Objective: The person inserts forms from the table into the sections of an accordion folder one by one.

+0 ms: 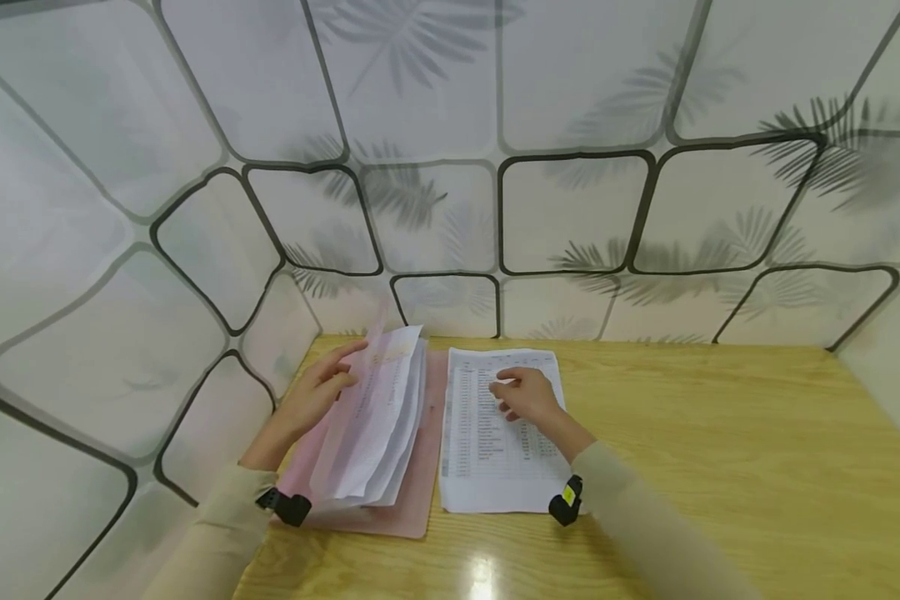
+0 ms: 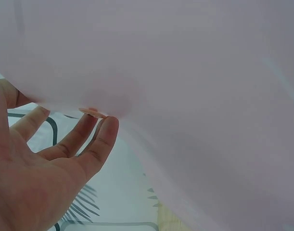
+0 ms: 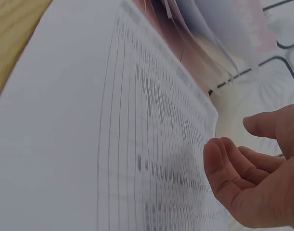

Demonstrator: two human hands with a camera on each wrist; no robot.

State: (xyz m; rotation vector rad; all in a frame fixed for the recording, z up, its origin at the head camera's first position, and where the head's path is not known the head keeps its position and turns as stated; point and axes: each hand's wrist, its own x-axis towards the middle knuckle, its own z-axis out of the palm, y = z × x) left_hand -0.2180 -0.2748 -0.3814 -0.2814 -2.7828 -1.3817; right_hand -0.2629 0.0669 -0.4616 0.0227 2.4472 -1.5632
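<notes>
Folder (image 1: 412,508) lies open on desk (image 1: 720,467); your left hand (image 1: 318,392), fingers spread, props cover (image 1: 360,392) and loose sheets (image 1: 390,408) upright. Your right hand (image 1: 525,396), fingers loosely curled, rests on table sheet (image 1: 487,475) just beside folder. Judged: one sheet out, most left inside.

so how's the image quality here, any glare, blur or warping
Head view: wide-angle warping bends the wall panels, and a glare spot sits on the table near its front edge. Left wrist view: the pink cover fills the frame, soft and featureless, beside the left hand. Right wrist view: the printed sheet is too close, its rows smeared.
</notes>
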